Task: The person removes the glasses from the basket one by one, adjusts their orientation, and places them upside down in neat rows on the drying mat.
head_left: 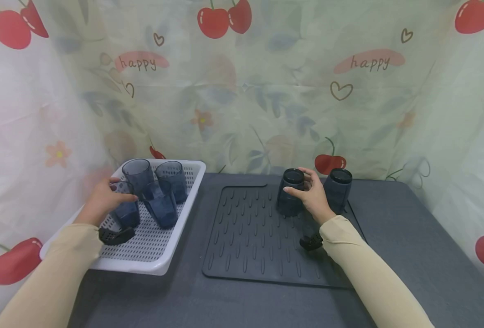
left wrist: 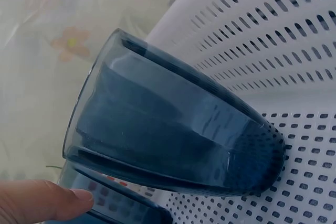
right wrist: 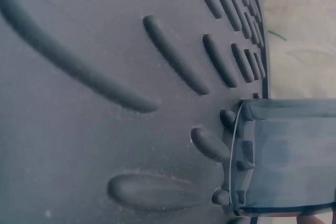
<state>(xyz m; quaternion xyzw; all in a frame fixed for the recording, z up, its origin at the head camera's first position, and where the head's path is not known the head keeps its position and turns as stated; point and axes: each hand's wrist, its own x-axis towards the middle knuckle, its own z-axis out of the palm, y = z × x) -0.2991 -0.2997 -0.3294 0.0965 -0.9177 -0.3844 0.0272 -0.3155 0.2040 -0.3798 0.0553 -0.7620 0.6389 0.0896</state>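
The left hand (head_left: pixel 105 198) partly hides the glass (head_left: pixel 128 213) it apparently grips.

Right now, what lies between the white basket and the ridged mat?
Just a bare strip of grey tabletop lies between the basket and the mat, as the head view shows.

Pale cherry-print backdrop (head_left: pixel 245 114), dark grey tabletop (head_left: pixel 250 306)
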